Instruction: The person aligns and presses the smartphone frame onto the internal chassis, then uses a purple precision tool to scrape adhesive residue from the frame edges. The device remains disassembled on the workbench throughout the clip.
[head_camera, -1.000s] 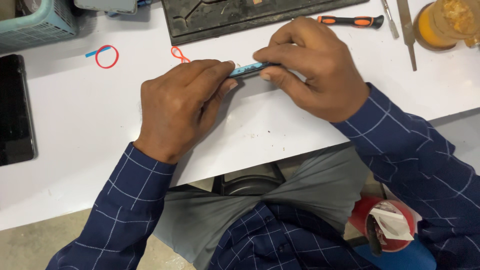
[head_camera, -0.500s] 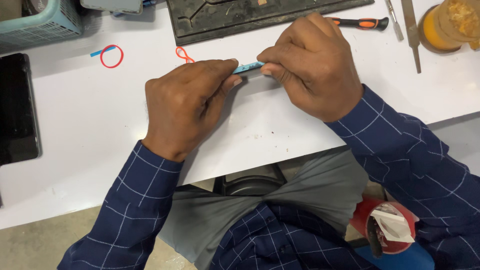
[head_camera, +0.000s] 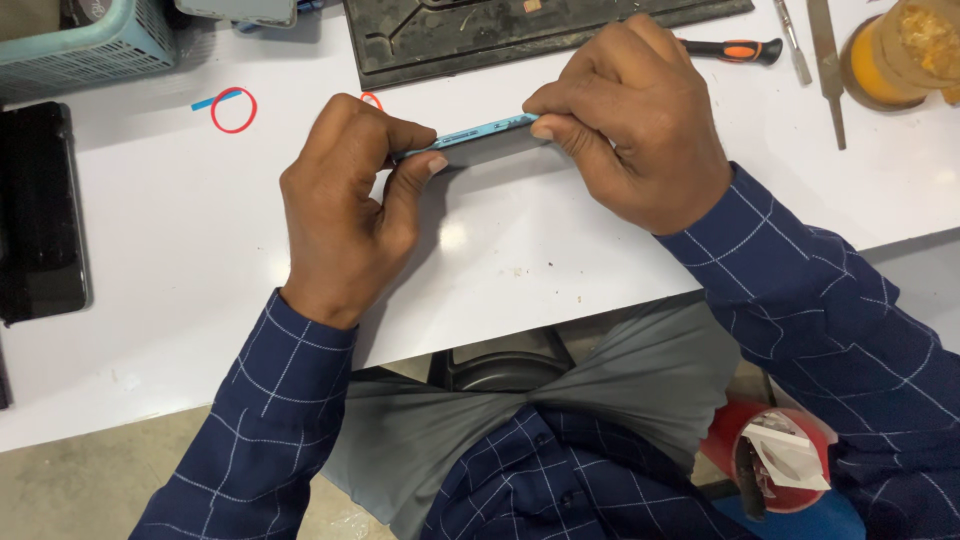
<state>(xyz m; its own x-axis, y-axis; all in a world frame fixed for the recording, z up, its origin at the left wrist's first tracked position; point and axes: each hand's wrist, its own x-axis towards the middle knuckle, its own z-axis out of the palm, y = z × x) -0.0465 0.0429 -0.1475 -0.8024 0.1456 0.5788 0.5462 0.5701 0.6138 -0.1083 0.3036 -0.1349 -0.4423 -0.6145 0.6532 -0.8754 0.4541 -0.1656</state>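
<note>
Both hands hold a thin, flat light-blue strip-like piece (head_camera: 470, 133) edge-on just above the white bench (head_camera: 160, 260), towards its far middle. The left hand (head_camera: 345, 205) is curled, its thumb and bent fingers pinching the left end of the piece; the right hand (head_camera: 635, 125) is likewise curled, thumb and fingertips pressed together on the right end. The piece runs slightly tilted, its right end a little farther away than its left. Just beyond the hands lies a dark rectangular moulded tray (head_camera: 480, 35) at the far edge of the bench. To the right of the tray rests a screwdriver with a black and orange handle (head_camera: 735, 48), then a slim metal tool (head_camera: 795, 45) and a flat metal file (head_camera: 828, 65), and at the far right stands an amber-coloured round container (head_camera: 900, 50). To the left of the hands a small red ring with a short blue strip (head_camera: 230, 107) lies on the bench; a second red ring (head_camera: 371, 100) peeks out from behind the left hand. A pale teal plastic basket (head_camera: 80, 40) sits at the far left corner, and a black flat rectangular slab (head_camera: 40, 215) lies along the left edge.
</note>
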